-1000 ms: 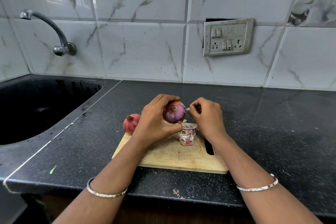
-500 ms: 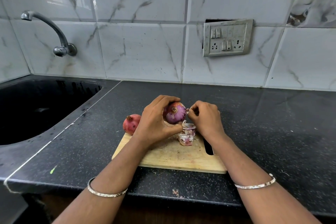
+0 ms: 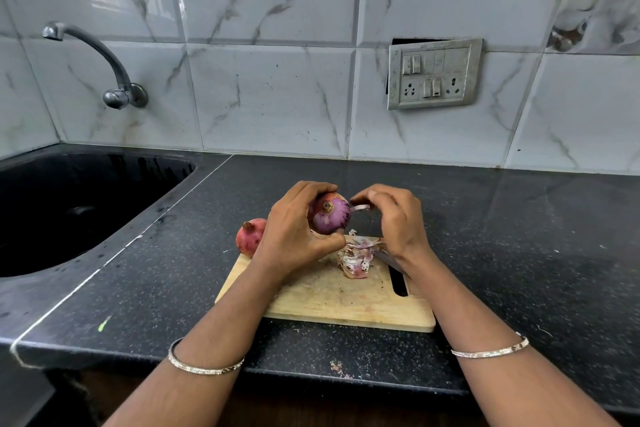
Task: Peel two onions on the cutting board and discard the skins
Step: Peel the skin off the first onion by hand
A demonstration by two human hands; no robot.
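My left hand [image 3: 294, 232] grips a purple, partly peeled onion [image 3: 330, 217] above the far edge of the wooden cutting board [image 3: 329, 302]. My right hand [image 3: 394, 218] pinches a thin strip of skin [image 3: 360, 207] that still hangs from the onion's right side. A second onion [image 3: 249, 236], reddish and with its skin on, sits at the board's far left corner. A small pile of peeled skins [image 3: 356, 258] lies on the board under my right hand.
A knife [image 3: 389, 260] lies on the board by its handle slot, mostly under my right wrist. A black sink [image 3: 69, 204] with a wall tap [image 3: 104, 66] is at the left. The black counter [image 3: 519, 236] stretches to the right, with a switch panel [image 3: 433, 74] on the tiled wall.
My right hand moved in to the onion's side, pinched a strip of skin and now pulls it a little away to the right. My left hand keeps holding the onion.
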